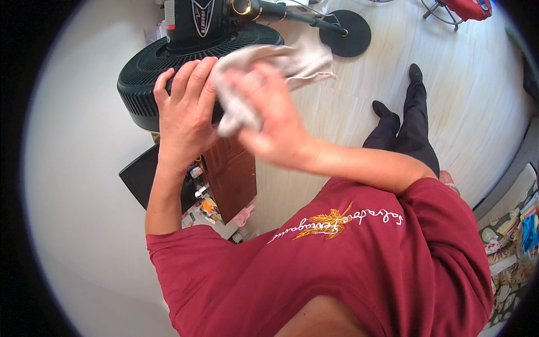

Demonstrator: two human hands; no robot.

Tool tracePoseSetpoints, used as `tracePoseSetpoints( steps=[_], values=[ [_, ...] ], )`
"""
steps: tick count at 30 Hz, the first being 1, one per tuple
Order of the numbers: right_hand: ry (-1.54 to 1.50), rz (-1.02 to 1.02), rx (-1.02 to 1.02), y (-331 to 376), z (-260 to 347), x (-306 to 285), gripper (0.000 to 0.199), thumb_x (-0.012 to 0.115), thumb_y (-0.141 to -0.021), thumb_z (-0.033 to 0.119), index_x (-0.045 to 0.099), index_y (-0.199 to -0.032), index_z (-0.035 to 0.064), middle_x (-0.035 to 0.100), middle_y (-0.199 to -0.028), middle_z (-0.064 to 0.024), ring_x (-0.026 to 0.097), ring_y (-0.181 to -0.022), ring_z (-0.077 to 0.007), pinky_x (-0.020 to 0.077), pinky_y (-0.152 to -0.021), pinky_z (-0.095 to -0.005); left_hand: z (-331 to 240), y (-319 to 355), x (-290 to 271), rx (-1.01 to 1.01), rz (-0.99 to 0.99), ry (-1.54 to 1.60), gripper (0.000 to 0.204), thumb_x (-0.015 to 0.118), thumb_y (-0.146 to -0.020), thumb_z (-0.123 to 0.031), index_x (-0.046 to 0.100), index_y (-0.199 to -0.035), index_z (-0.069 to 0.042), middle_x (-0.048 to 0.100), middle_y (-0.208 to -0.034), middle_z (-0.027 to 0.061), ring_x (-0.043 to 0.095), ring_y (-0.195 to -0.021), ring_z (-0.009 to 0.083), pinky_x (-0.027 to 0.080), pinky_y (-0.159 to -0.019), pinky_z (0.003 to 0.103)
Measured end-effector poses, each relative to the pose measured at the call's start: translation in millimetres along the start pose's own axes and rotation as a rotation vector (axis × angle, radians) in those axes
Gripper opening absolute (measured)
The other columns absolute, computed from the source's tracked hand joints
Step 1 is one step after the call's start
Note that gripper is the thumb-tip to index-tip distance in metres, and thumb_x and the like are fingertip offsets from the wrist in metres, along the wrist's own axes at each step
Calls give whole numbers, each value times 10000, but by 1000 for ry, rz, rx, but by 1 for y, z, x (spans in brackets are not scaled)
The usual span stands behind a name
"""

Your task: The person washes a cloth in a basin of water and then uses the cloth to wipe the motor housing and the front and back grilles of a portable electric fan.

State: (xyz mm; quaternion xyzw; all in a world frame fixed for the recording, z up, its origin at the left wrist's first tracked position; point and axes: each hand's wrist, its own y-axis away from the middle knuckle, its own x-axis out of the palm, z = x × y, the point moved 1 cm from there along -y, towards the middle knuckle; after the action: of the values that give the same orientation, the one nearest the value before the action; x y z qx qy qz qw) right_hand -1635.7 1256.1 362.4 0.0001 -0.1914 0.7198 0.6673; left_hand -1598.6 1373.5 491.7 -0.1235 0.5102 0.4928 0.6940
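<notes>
Gripping a pale grey cloth in a loose bunch, the right hand is blurred, fingers closed around the fabric with its free end trailing off toward the upper right; that blur suggests the hand is in mid-stroke, and the bunched hold gives it a padded face to press with. The left hand lies flat and spread on the rim of a round, dark slatted fan housing, fingers curled over its edge and holding nothing else, which reads as a brace that keeps the housing from turning or sliding under the cloth. The cloth sits over the top of the housing, at its right side, touching both hands where they meet. Behind the housing rises a black upright body, and a dark pole runs from it to a round black base plate on the pale wooden floor. Below the hands stands a brown wooden cabinet with small bottles and clutter beside it, against a white wall on the left. A second person's dark trouser legs and shoes stand on the floor to the right, well apart from the fan.
</notes>
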Motion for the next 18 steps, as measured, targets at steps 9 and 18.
tracePoseSetpoints(
  steps=[9, 18],
  values=[
    [-190, -186, 93, -17, -130, -20, 494, 692, -708, 111, 588, -1185, 31, 598, -1115, -128, 595, -1027, -245, 484, -903, -348, -8, -9, -12, -31, 69, 83, 896, 754, -507, -107, 483, -1360, -92, 507, -1334, 45, 456, -1249, 225, 259, -1083, 423],
    [-927, 363, 799, -39, -162, -43, 429, 690, -862, 304, 537, -1201, 89, 633, -1057, -42, 625, -954, -132, 498, -863, -297, -4, -7, -6, -44, 16, 100, 861, 726, -497, -77, 515, -1331, -105, 523, -1298, 13, 466, -1215, 199, 233, -1086, 425]
  ],
)
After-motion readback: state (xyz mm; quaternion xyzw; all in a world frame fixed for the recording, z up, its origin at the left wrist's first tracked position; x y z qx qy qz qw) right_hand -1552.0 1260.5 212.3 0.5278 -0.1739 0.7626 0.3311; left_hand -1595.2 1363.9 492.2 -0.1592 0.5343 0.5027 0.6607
